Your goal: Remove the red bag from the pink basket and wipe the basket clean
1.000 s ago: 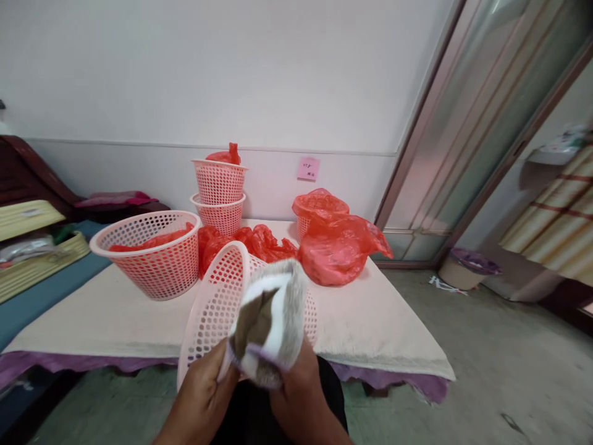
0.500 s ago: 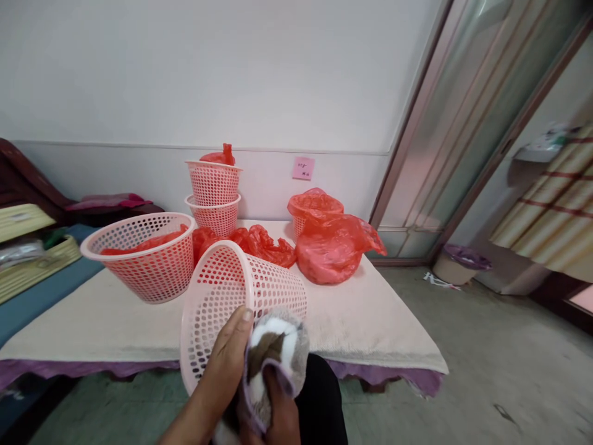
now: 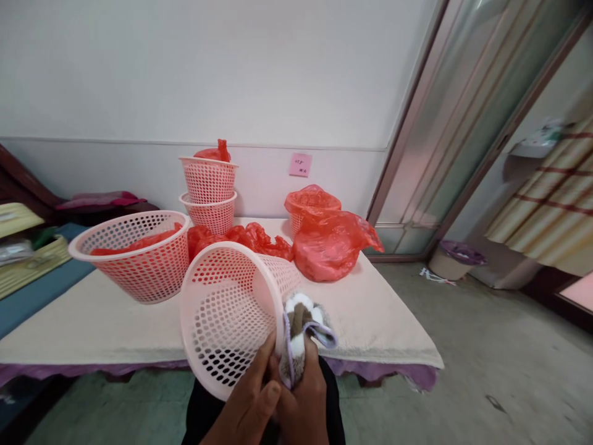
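Purple-edged cloth (image 3: pixel 297 321) bunches in the right hand (image 3: pixel 303 395) (tilted basket (image 3: pixel 234 318) beside).

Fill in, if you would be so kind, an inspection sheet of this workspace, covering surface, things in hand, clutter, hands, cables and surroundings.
Surface: cream cover, purple edging hanging at the front.
Things in hand: tilted basket, mouth toward the camera; towel at its rim.
Clutter: left basket with red plastic inside; two stacked baskets, red plastic in the upper; crumpled red bags; big red bag in front of a lined basket.
Hands: left hand holds the tilted basket's rim; right hand's grip is on the towel.
Cables: none identifiable; white strands near the bin are unclear.
Surroundings: pink note on the wall; curtain at right.
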### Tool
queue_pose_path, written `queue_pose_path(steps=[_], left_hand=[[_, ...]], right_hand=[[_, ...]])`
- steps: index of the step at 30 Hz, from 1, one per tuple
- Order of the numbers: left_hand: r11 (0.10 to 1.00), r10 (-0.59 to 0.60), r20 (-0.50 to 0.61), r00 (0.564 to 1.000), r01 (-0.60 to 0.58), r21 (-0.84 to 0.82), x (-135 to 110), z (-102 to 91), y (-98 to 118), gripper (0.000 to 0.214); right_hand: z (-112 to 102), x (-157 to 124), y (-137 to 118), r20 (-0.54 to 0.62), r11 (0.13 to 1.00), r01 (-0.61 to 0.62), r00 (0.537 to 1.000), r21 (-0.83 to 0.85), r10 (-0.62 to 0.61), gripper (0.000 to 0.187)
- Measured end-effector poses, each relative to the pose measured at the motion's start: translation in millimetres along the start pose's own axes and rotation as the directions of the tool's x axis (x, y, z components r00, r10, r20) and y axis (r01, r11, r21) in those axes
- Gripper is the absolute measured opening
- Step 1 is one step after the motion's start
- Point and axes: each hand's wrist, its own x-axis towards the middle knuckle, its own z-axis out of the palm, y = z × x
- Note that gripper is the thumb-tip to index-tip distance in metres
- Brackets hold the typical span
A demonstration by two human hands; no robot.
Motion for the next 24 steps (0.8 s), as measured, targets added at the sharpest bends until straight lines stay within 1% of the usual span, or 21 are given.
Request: queue_pose_path(steps=[2, 4, 5, 6, 7, 8, 9, 10, 11, 12, 13, 14, 15, 16, 17, 18, 19, 21, 22, 24], left_hand=[[0.999, -0.025, 0.018, 1.000, 0.026, -0.030, -0.8, 0.0, -3.1, 0.058], [0.998, -0.047, 0.058, 0.997, 0.049, -0.026, 0.6, -4.2, -0.3, 0.055], [0.999, -0.037, 0.045, 0.998, 0.036, 0.024, 1.7, -8.6, 2.7, 0.052], [0.993, 0.009, -0.014, 1.000, -0.007, 0.119, 2.9, -14.8, 6.6, 0.048], [0.963, 0.103, -0.100, 0.990, -0.074, 0.260, 4.4, -22.6, 11.3, 0.046], [0.888, 0.240, -0.185, 0.953, -0.138, 0.439, 6.5, -31.7, 16.6, 0.047], [0.761, 0.405, -0.225, 0.886, -0.191, 0.620, 9.3, -41.8, 22.3, 0.052], [0.613, 0.533, -0.181, 0.827, -0.230, 0.756, 13.1, -52.3, 28.2, 0.058], [0.471, 0.594, -0.095, 0.799, -0.250, 0.846, 18.1, -62.8, 33.9, 0.063], [0.345, 0.609, -0.008, 0.793, -0.256, 0.903, 24.3, -72.7, 39.2, 0.062], [0.232, 0.586, 0.089, 0.806, -0.272, 0.934, 31.6, -81.9, 43.7, 0.056], [0.156, 0.546, 0.163, 0.822, -0.291, 0.944, 39.6, -90.2, 47.3, 0.047], [0.121, 0.498, 0.206, 0.843, -0.303, 0.945, 47.9, -97.5, 50.0, 0.039], [0.115, 0.445, 0.227, 0.866, -0.307, 0.945, 56.0, -103.8, 51.9, 0.033], [0.116, 0.409, 0.245, 0.879, -0.316, 0.942, 63.5, -109.2, 53.2, 0.029], [0.119, 0.391, 0.260, 0.883, -0.328, 0.937, 69.8, -113.8, 54.1, 0.028], [0.115, 0.395, 0.275, 0.876, -0.344, 0.932, 74.7, -117.8, 54.7, 0.028], [0.101, 0.458, 0.289, 0.841, -0.372, 0.923, 79.2, -124.2, 55.8, 0.028], [0.103, 0.502, 0.272, 0.821, -0.369, 0.924, 78.8, -126.8, 56.3, 0.027], [0.142, 0.586, 0.199, 0.785, -0.341, 0.929, 73.9, -130.6, 57.2, 0.027]], right_hand=[[-3.3, 5.1, 1.0, 0.019, 0.994, 0.083, 0.996, -0.072, -0.082, 0.051], [-8.0, 11.4, 2.7, 0.036, 0.973, 0.180, 0.984, -0.145, -0.176, 0.049], [-10.9, 15.1, 4.0, 0.046, 0.958, 0.225, 0.974, -0.176, -0.221, 0.047], [-14.1, 18.9, 5.3, 0.057, 0.940, 0.276, 0.961, -0.199, -0.270, 0.046], [-17.3, 22.6, 6.6, 0.078, 0.919, 0.332, 0.943, -0.211, -0.322, 0.046], [-20.5, 26.0, 7.6, 0.110, 0.896, 0.389, 0.921, -0.215, -0.373, 0.047], [-23.3, 28.9, 8.0, 0.146, 0.871, 0.443, 0.896, -0.213, -0.420, 0.050], [-25.7, 31.1, 7.6, 0.179, 0.845, 0.492, 0.869, -0.211, -0.461, 0.053], [-27.6, 32.7, 6.3, 0.210, 0.822, 0.531, 0.845, -0.208, -0.492, 0.056], [-28.8, 33.6, 4.2, 0.237, 0.806, 0.555, 0.827, -0.205, -0.509, 0.059], [-29.4, 34.0, 1.2, 0.259, 0.799, 0.567, 0.817, -0.200, -0.516, 0.060], [-29.5, 34.0, -2.2, 0.274, 0.796, 0.574, 0.810, -0.190, -0.519, 0.060], [-29.1, 33.8, -5.7, 0.286, 0.798, 0.577, 0.805, -0.176, -0.519, 0.060], [-28.5, 33.4, -8.9, 0.297, 0.802, 0.575, 0.803, -0.161, -0.516, 0.059], [-27.6, 33.2, -11.4, 0.302, 0.809, 0.567, 0.807, -0.154, -0.508, 0.058], [-26.6, 33.0, -12.9, 0.301, 0.818, 0.553, 0.816, -0.157, -0.494, 0.056], [-25.5, 32.9, -13.3, 0.294, 0.829, 0.533, 0.830, -0.171, -0.474, 0.054], [-23.2, 33.2, -10.3, 0.255, 0.853, 0.479, 0.868, -0.207, -0.426, 0.050], [-22.0, 33.3, -7.3, 0.225, 0.868, 0.448, 0.888, -0.215, -0.402, 0.047], [-19.3, 33.6, 0.7, 0.159, 0.897, 0.389, 0.919, -0.211, -0.361, 0.042]])
